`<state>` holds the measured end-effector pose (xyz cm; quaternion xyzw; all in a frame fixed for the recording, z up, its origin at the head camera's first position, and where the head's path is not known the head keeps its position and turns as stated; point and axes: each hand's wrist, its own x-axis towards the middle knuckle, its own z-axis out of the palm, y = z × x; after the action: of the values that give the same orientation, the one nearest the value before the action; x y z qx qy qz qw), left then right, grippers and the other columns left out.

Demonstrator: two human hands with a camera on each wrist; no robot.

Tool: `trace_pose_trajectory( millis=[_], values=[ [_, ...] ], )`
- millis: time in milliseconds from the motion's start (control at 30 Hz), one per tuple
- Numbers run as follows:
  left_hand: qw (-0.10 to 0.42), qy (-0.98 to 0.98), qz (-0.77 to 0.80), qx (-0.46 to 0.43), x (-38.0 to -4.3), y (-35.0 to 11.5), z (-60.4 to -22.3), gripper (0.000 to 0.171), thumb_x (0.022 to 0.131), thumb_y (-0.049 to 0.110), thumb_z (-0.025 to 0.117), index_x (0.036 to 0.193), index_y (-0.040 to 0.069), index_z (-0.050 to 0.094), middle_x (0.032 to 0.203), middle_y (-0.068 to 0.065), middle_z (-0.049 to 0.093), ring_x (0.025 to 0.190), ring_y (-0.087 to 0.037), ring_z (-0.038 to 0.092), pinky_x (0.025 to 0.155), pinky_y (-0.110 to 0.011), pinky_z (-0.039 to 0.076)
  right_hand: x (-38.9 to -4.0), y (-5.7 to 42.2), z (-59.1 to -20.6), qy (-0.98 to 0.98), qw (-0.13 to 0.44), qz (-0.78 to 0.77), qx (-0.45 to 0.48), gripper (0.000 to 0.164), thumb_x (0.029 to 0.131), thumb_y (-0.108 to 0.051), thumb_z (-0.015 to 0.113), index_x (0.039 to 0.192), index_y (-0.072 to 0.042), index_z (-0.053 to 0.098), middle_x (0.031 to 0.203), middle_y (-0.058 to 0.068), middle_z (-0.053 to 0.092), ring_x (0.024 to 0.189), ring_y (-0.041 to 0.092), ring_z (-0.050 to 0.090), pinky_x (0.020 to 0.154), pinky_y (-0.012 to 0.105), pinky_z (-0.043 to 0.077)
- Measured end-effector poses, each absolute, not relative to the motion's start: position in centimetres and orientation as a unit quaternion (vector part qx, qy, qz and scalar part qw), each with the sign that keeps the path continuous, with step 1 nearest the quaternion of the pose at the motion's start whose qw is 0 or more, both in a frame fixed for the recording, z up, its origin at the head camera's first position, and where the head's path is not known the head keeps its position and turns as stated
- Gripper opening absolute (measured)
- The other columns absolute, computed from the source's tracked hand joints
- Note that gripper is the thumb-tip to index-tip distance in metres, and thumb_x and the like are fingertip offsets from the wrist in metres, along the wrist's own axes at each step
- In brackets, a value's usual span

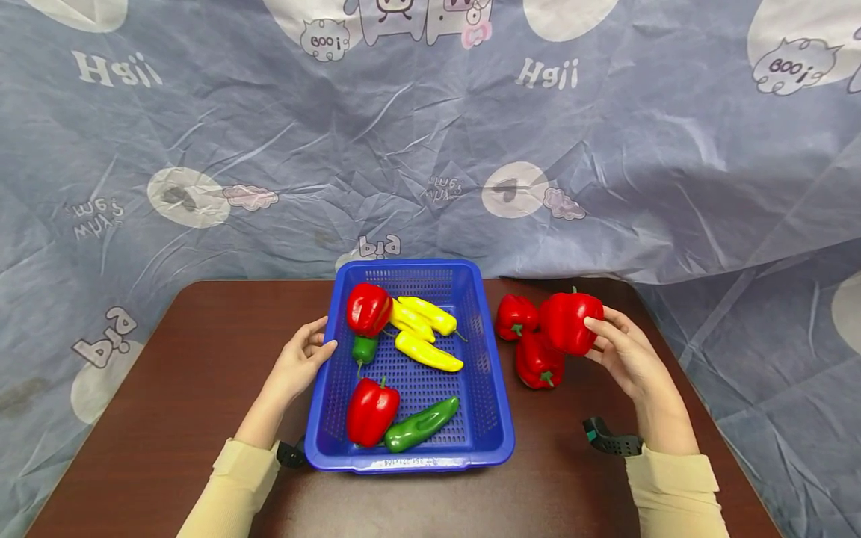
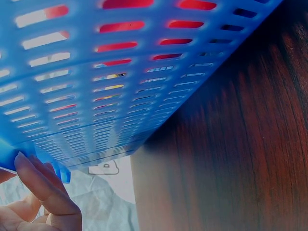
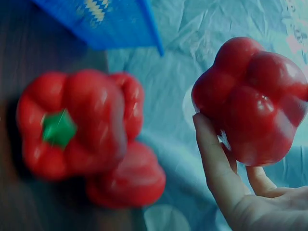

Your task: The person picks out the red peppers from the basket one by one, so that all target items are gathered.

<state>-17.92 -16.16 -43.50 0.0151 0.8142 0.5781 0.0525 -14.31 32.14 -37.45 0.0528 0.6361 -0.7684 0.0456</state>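
Okay, right hand (image 1: 634,362) holding red bell pepper (image 1: 568,323).
Blue basket (image 1: 464,459) lies leftward, long axis fore-aft; left hand (image 1: 294,368) grips left rim.

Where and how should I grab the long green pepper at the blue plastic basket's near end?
I'd pinch the long green pepper across its slim middle, coming from above: it lies flat, its left end close beside a blocky red bell pepper, and the blue plastic basket likely walls off a low approach.
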Motion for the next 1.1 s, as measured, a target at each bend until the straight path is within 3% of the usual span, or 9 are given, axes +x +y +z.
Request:
trace_pose_trajectory(
  millis=[333,500,600,900,1100],
  values=[
    [0.051,0.815,0.578,0.011,-17.9,-16.2,-43.5,0.057,0.098,0.008,0.059,0.149,-0.002,0.035,0.110,-0.018,0.055,0.075,0.002,0.057,0.068,-0.019,0.052,-13.5,34.9,-39.8,0.690,0.031,-0.717,0.097,0.037,0.097,-0.019,0.061,0.124,-0.022,0.035,0.102,-0.015,0.059,0.085,0.003,0.065,0.074,0.022,0.056],
    [0.053,0.816,0.575,0.010,-18.0,-16.2,-43.6,0.057,0.098,0.008,0.059,0.149,-0.002,0.035,0.111,-0.018,0.055,0.076,0.001,0.057,0.068,-0.018,0.052,-13.5,35.8,-41.2,0.744,0.041,-0.656,0.122,0.073,0.097,-0.026,0.062,0.149,-0.002,0.018,0.106,-0.013,0.050,0.086,0.001,0.060,0.075,0.019,0.054],
    [0.051,0.815,0.577,0.013,-18.0,-16.2,-43.6,0.057,0.098,0.008,0.059,0.149,-0.002,0.036,0.110,-0.018,0.055,0.075,0.002,0.057,0.068,-0.018,0.052,-13.6,36.2,-42.2,0.772,0.051,-0.620,0.132,0.086,0.097,-0.029,0.062,0.153,0.005,0.007,0.111,-0.009,0.046,0.086,-0.001,0.058,0.075,0.017,0.053],
    [0.046,0.819,0.572,0.019,-18.0,-16.2,-43.7,0.057,0.098,0.008,0.059,0.149,-0.003,0.036,0.109,-0.018,0.056,0.073,0.001,0.057,0.066,-0.019,0.052,-13.7,36.4,-44.6,0.804,0.047,-0.576,0.143,0.087,0.095,-0.028,0.064,0.153,0.006,0.009,0.139,0.017,0.036,0.084,-0.008,0.055,0.074,0.015,0.053],
    [0.045,0.819,0.572,0.020,-18.0,-16.2,-43.6,0.057,0.098,0.008,0.060,0.149,-0.002,0.036,0.110,-0.019,0.056,0.073,0.001,0.057,0.066,-0.019,0.052,-13.5,36.5,-45.4,0.816,0.049,-0.556,0.148,0.087,0.095,-0.030,0.064,0.153,0.006,0.009,0.145,0.022,0.032,0.084,-0.009,0.053,0.074,0.015,0.051]
  ],
)
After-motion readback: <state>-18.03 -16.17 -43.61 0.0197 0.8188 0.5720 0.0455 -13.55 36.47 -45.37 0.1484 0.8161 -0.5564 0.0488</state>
